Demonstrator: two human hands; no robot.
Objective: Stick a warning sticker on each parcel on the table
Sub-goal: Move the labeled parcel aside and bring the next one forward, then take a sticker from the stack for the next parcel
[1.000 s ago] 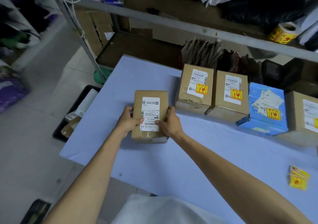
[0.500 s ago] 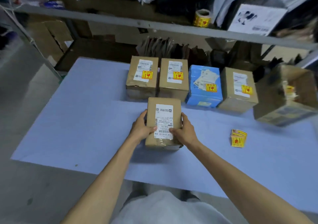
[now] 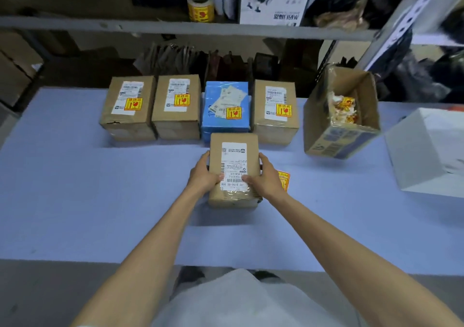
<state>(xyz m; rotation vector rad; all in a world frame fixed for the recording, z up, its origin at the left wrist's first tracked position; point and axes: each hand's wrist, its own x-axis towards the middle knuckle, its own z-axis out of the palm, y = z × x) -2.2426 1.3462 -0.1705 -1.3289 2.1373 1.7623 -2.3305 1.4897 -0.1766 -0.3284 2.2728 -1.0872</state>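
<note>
A brown cardboard parcel [image 3: 234, 168] with a white shipping label and no yellow sticker stands on the blue table [image 3: 88, 196]. My left hand [image 3: 202, 174] grips its left side and my right hand [image 3: 265, 178] its right side. Behind it runs a row of parcels that each carry a yellow warning sticker: a brown one [image 3: 129, 106], a second brown one [image 3: 177, 105], a blue one [image 3: 227, 108] and a third brown one [image 3: 276, 110]. A small stack of yellow warning stickers [image 3: 285, 178] lies on the table, partly hidden behind my right hand.
An open cardboard box [image 3: 344, 115] with sticker scraps inside stands tilted at the right. A white box [image 3: 426, 150] sits at the far right edge. A grey shelf rail [image 3: 150, 26] runs above the table's back, holding a roll of yellow stickers [image 3: 200, 7].
Both hands have carried the unstickered parcel from the table's left end to the right, up to the sticker stack. The view has swung right with it.
</note>
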